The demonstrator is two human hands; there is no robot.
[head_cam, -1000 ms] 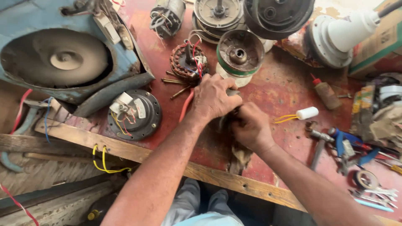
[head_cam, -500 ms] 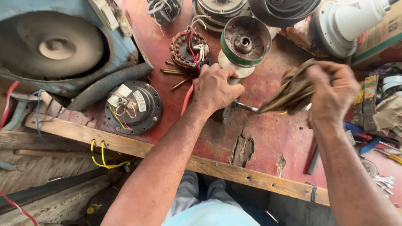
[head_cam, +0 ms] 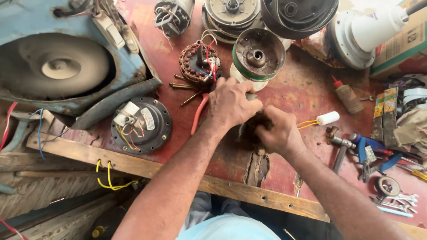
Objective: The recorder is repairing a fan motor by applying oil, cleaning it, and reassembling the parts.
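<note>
Small metal part being gripped and rubbed with a dark rag, right in the middle of the red table [head_cam: 307,89].

The left hand [head_cam: 231,104] is closed over a small greyish metal piece [head_cam: 251,96], of which only a tip is seen poking out past the knuckles, so its shape can't really be told. The right hand [head_cam: 278,133] is bunched tight around a dark rag [head_cam: 258,122], pressed up against the left. The piece looks stiff and probably greasy, so it's likely best held firmly by its body; the rag is soft and easily wadded. Just beyond the left hand a copper-wound stator [head_cam: 198,64] and a green-banded motor housing [head_cam: 258,58] are sitting, with orange-handled pliers [head_cam: 198,113] beside the left wrist. A white capacitor [head_cam: 328,118] lies off past the right hand.
</note>
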